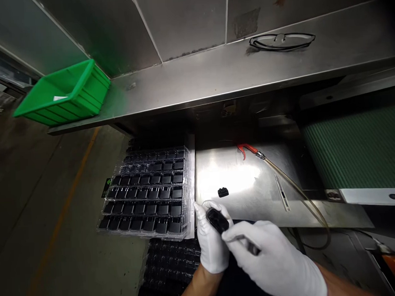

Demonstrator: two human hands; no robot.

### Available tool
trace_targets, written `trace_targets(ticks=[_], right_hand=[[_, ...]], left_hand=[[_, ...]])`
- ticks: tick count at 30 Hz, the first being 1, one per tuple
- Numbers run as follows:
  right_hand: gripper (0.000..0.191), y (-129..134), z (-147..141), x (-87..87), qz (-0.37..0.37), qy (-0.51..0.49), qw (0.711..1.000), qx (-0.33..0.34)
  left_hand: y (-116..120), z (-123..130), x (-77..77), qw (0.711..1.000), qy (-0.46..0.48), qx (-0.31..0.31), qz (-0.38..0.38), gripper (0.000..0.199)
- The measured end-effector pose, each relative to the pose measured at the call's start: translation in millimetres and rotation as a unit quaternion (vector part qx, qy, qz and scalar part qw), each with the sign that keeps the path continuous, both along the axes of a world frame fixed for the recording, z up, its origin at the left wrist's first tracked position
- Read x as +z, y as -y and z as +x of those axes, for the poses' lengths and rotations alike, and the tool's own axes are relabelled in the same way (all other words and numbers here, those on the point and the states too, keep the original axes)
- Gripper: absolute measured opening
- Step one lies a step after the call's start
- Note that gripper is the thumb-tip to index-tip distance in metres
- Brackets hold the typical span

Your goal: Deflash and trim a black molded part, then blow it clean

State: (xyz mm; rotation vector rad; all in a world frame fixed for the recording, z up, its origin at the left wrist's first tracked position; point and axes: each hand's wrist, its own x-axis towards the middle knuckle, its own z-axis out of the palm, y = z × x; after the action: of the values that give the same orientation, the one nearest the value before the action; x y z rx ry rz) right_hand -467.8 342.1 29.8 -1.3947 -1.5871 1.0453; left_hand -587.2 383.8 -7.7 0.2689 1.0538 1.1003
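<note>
My left hand [213, 243], in a white glove, is closed around a small black plastic part [217, 220] with a rounded, hollow-looking face turned upward. Close against the part's lower right end is my right hand [270, 254], also gloved in white, its thumb and forefinger pinched together. Whatever those fingertips hold, if anything, is too small or hidden to make out; a dark patch shows between the fingers. Just beyond my hands, a second small black piece [223, 192] lies on the metal table [208, 165].
On the left, clear plastic trays [143, 192] hold rows of black parts, with more trays [170, 267] lower down. A red air gun [248, 149] with a hose and a cutter knife [282, 193] lie right. A green bin [83, 89] and glasses [282, 41] rest on the shelf. A green conveyor belt [361, 145] runs right.
</note>
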Motion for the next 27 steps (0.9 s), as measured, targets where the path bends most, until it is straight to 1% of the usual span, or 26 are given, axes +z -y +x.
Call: trace_targets(ticks=[1, 2, 3, 4, 5, 6, 8, 9, 10, 11, 12, 13, 14, 15, 16, 17, 20, 23, 25, 26, 27], right_hand=[[0.021, -2, 8, -12.1, -0.037, -0.025, 0.999, -0.016], [0.023, -5, 15, -27.6, -0.075, -0.026, 0.996, -0.034], [0.025, -11, 23, -46.0, -0.124, -0.005, 0.99, -0.072], [0.027, -19, 28, -66.6, -0.178, 0.043, 0.977, -0.11], [0.032, -29, 32, -88.5, -0.219, 0.113, 0.962, -0.117], [0.04, -39, 33, -110.6, -0.236, 0.151, 0.954, -0.103], [0.068, -61, 28, -151.7, -0.242, 0.196, 0.949, -0.045], [0.077, -70, 23, -169.1, -0.238, 0.208, 0.949, -0.016], [0.081, -78, 19, -183.9, -0.234, 0.22, 0.947, 0.009], [0.078, -84, 14, -195.9, -0.23, 0.229, 0.945, 0.027], [0.067, -88, 10, -205.0, -0.225, 0.233, 0.945, 0.039], [0.051, -90, 8, -211.5, -0.22, 0.233, 0.946, 0.045], [0.035, -89, 8, -215.5, -0.214, 0.227, 0.949, 0.047], [0.021, -87, 9, -217.4, -0.206, 0.216, 0.953, 0.045], [0.012, -83, 12, -217.5, -0.196, 0.201, 0.959, 0.037], [0.011, -78, 17, -216.2, -0.186, 0.182, 0.965, 0.026], [0.018, -61, 33, -207.5, -0.174, 0.104, 0.979, -0.03], [0.024, -46, 50, -192.4, -0.191, 0.004, 0.978, -0.084], [0.038, -36, 61, -175.9, -0.2, -0.05, 0.974, -0.097], [0.046, -31, 66, -165.4, -0.204, -0.087, 0.97, -0.096], [0.054, -25, 71, -153.9, -0.204, -0.132, 0.965, -0.095]], left_hand=[[-2, -2, -2.7, 1.0, 0.007, -0.013, 0.001, 0.052], [-5, -3, -5.4, 1.0, 0.014, -0.026, 0.002, 0.046], [-8, -5, -7.9, 0.999, 0.023, -0.037, 0.001, 0.04], [-11, -7, -10.0, 0.998, 0.034, -0.044, -0.006, 0.035], [-14, -8, -11.8, 0.997, 0.049, -0.047, -0.02, 0.03], [-16, -9, -13.0, 0.996, 0.069, -0.046, -0.04, 0.027], [-20, -11, -14.0, 0.989, 0.115, -0.048, -0.08, 0.022], [-20, -12, -14.0, 0.986, 0.131, -0.049, -0.091, 0.021], [-20, -13, -14.1, 0.985, 0.134, -0.054, -0.089, 0.021], [-20, -14, -14.8, 0.989, 0.111, -0.071, -0.073, 0.022], [-19, -15, -16.4, 0.992, 0.064, -0.094, -0.045, 0.025], [-18, -16, -19.6, 0.992, 0.001, -0.122, -0.014, 0.029], [-18, -18, -24.8, 0.986, -0.075, -0.151, 0.014, 0.035], [-18, -19, -32.1, 0.972, -0.15, -0.177, 0.031, 0.039], [-19, -20, -41.7, 0.956, -0.218, -0.195, 0.036, 0.042], [-21, -21, -53.5, 0.939, -0.276, -0.203, 0.032, 0.041], [-32, -21, -96.9, 0.88, -0.425, -0.21, 0.024, 0.028], [-44, -15, -138.3, 0.82, -0.516, -0.243, 0.049, 0.018], [-50, -8, -156.7, 0.789, -0.54, -0.283, 0.073, 0.015], [-52, -4, -161.8, 0.777, -0.545, -0.303, 0.084, 0.015], [-54, 0, -163.9, 0.767, -0.549, -0.319, 0.095, 0.016]])
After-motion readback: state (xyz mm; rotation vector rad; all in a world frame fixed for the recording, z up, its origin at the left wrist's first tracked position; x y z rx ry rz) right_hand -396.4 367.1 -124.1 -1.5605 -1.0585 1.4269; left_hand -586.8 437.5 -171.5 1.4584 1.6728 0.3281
